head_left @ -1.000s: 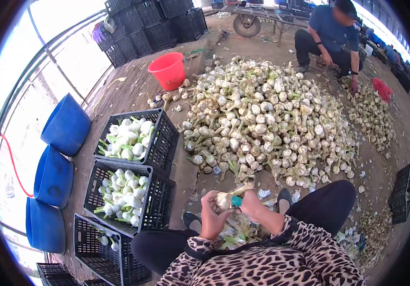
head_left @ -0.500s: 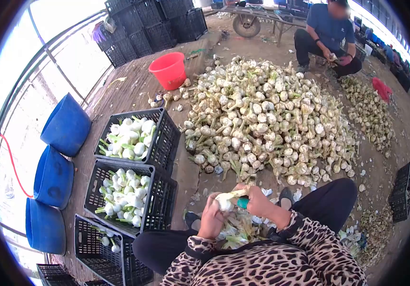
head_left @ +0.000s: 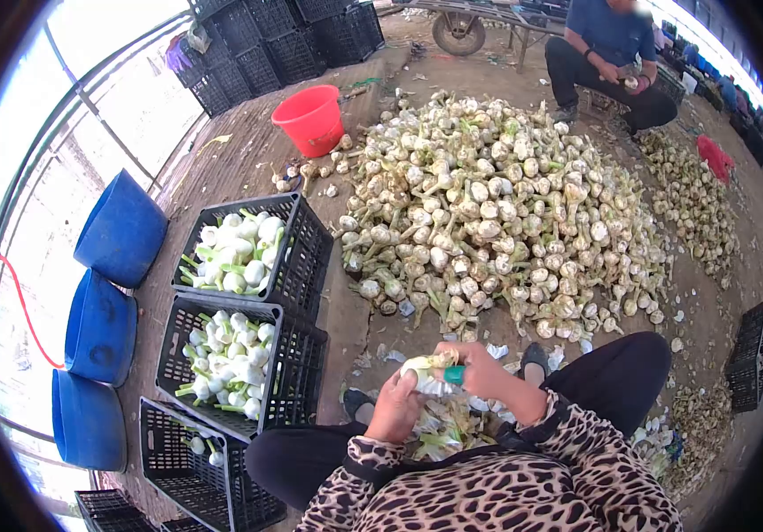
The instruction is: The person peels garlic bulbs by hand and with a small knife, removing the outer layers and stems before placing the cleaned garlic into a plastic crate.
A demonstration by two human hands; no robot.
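Note:
Between my two hands is a garlic bulb (head_left: pixel 420 366), its pale skin partly loose. My left hand (head_left: pixel 397 403) is closed around the bulb's lower left side. My right hand (head_left: pixel 481 372), with a green wrap (head_left: pixel 454 374) on a finger, pinches the stem side. Loose peelings (head_left: pixel 448 430) lie below, between my legs. Just beyond my hands spreads a big heap of untrimmed garlic (head_left: pixel 496 213). On the left, one black crate (head_left: pixel 297 257) holds large white bulbs and another crate (head_left: pixel 297 368) holds smaller ones.
Nearer on the left stands a crate (head_left: pixel 182 474) with a few bulbs. Blue tubs (head_left: pixel 122 229) line the left side. A red bucket (head_left: pixel 312 124) and stacked black crates (head_left: pixel 284 53) stand farther back. A co-worker (head_left: pixel 612 62) sits behind the heap; another crate (head_left: pixel 747 359) is at right.
My right hand has shifted slightly around the stem end, and loose skin now hangs from the bulb. The co-worker's hands have moved a little. The whole view has shifted slightly.

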